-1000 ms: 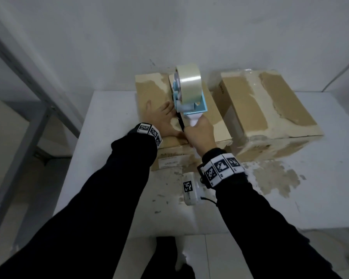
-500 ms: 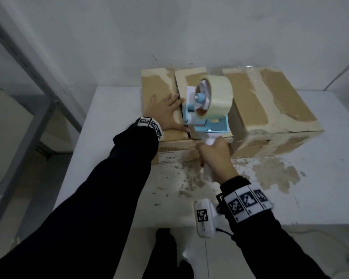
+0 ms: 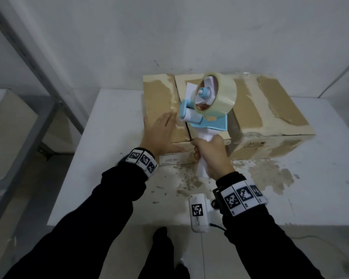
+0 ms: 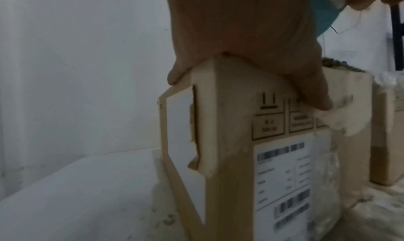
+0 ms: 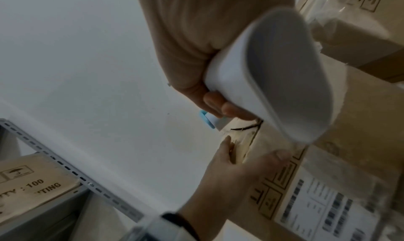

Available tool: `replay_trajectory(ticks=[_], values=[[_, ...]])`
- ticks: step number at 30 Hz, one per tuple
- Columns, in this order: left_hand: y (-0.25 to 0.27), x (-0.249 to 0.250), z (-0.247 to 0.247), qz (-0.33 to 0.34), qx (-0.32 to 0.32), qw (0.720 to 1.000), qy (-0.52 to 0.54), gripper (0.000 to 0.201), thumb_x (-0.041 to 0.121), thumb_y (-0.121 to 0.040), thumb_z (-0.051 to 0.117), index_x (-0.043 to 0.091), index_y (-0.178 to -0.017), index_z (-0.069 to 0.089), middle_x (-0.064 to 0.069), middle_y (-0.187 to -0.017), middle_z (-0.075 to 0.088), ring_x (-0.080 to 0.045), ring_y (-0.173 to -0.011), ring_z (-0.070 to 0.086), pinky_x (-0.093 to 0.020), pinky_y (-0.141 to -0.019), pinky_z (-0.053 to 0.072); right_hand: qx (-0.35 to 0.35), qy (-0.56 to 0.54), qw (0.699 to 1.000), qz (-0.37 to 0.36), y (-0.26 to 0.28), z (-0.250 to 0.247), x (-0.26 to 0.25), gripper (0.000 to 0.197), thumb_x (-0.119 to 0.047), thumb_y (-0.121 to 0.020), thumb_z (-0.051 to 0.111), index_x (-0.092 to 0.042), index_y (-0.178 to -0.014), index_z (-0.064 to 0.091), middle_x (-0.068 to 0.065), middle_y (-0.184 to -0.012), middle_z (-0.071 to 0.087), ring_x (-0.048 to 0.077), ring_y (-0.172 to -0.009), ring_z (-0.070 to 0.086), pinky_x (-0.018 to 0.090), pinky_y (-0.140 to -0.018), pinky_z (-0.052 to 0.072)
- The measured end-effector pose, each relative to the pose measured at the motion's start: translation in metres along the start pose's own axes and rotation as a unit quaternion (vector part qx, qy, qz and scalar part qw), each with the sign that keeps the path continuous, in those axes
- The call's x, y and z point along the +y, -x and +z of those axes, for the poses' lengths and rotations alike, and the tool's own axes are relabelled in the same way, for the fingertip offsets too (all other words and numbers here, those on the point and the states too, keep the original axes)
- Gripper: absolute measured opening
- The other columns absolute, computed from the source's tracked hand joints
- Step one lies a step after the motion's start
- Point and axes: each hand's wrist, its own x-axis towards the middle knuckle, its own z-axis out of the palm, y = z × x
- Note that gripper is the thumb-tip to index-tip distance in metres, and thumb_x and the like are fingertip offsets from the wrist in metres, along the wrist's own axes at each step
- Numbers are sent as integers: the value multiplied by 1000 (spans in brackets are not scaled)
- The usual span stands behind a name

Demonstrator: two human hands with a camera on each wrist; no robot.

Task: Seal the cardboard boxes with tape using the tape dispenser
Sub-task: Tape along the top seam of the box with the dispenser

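Two cardboard boxes stand side by side at the back of the white table [image 3: 113, 178]. On the left box [image 3: 159, 97] my left hand [image 3: 159, 133] lies flat, fingers straight, pressing the left flap near the front edge; its thumb [image 4: 314, 92] reaches down the front face. My right hand [image 3: 212, 156] grips the white handle [image 5: 273, 71] of a blue tape dispenser [image 3: 208, 115] carrying a clear tape roll [image 3: 220, 95]. The dispenser hangs over the front end of the box's centre seam [image 3: 186, 125]. The right box [image 3: 270, 109] is larger and nobody touches it.
A grey metal shelving post [image 3: 34, 63] rises at the left, with another cardboard box [image 3: 6, 125] on the shelf behind it. The wall stands right behind the boxes. Brown scuffed patches [image 3: 266, 174] mark the table in front of the boxes.
My right hand has drawn the dispenser along the seam toward me, from mid box to its front edge, turning the roll sideways. My left hand stayed flat on the left flap.
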Motion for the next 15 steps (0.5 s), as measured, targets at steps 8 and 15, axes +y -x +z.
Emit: replay_trajectory(ticks=[8, 15], values=[[-3, 32, -16, -34, 22, 999, -12, 125, 71, -62, 65, 8, -148, 1, -9, -133, 35, -26, -119, 35, -45, -95, 9, 14, 91, 995, -28, 3, -4, 8, 22, -1, -77, 55, -13, -60, 48, 5, -51, 45, 24, -51, 42, 32, -53, 35], [-13, 23, -2, -49, 17, 998, -17, 138, 78, -50, 64, 17, -147, -13, -8, -131, 33, -27, -118, 36, -70, -102, 13, 25, 68, 997, -13, -8, -22, 0, 25, 0, -78, 57, -14, -62, 43, 6, -53, 42, 20, -48, 39, 33, -53, 32]])
